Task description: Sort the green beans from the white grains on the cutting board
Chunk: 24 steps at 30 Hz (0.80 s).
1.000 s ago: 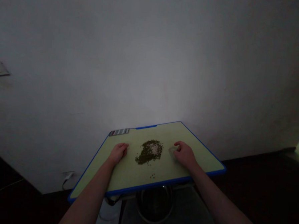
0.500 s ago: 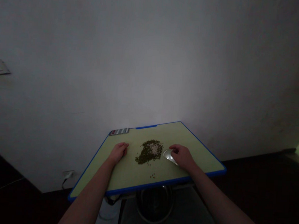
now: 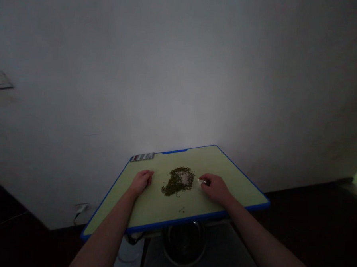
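Observation:
A pile of small green beans [image 3: 175, 186], likely mung beans, lies mid-board with a pale, fine heap [image 3: 185, 178] on its right part. To the left of the pile my left hand [image 3: 141, 180] rests on the pale yellow board [image 3: 156, 216], fingers curled in, with nothing visible in them. Right of the pile, my right hand [image 3: 216, 187] pinches a shiny rounded metal piece [image 3: 201, 181]. Only a thin bright sliver of it shows now; the fingers hide the rest. A gap lies between the metal and the beans. Several stray beans [image 3: 182, 210] sit nearer the front edge.
A grey striped flat object [image 3: 143, 157] lies at the board's back left corner. Below the front edge stands a dark metal bowl [image 3: 184, 245]. A pale wall [image 3: 180, 89] rises behind the board, with a plug and cable [image 3: 81, 210] at lower left.
My right hand has turned the metal piece, so its broad shiny face no longer shows, only a sliver. My left hand and the pile look unchanged.

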Tool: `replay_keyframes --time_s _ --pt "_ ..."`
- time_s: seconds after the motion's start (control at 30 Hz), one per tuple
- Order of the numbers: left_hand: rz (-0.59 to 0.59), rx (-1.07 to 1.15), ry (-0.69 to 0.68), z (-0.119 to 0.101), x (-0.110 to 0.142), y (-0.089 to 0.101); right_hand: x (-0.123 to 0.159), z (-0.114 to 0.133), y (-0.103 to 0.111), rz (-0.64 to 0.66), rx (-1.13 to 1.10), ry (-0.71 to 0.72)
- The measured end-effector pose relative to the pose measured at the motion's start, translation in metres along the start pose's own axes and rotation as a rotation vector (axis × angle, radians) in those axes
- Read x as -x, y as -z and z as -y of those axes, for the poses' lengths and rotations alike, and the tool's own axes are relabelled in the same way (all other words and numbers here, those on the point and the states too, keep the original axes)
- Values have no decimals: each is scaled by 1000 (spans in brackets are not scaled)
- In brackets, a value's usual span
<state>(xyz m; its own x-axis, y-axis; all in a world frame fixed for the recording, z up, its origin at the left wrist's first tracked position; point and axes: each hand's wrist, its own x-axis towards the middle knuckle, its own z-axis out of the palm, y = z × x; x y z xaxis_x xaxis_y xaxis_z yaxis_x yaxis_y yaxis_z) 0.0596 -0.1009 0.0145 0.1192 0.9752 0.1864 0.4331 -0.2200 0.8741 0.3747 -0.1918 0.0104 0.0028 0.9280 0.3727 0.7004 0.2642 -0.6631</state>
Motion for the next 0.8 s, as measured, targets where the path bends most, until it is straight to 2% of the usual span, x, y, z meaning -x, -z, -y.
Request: replay_keyframes --time_s 0.33,0.8 --pt "21 27 -35 17 -7 3 -1 -3 0 -73 17 -29" --pt "5 13 -9 6 -3 2 0 2 -3 12 -3 32"
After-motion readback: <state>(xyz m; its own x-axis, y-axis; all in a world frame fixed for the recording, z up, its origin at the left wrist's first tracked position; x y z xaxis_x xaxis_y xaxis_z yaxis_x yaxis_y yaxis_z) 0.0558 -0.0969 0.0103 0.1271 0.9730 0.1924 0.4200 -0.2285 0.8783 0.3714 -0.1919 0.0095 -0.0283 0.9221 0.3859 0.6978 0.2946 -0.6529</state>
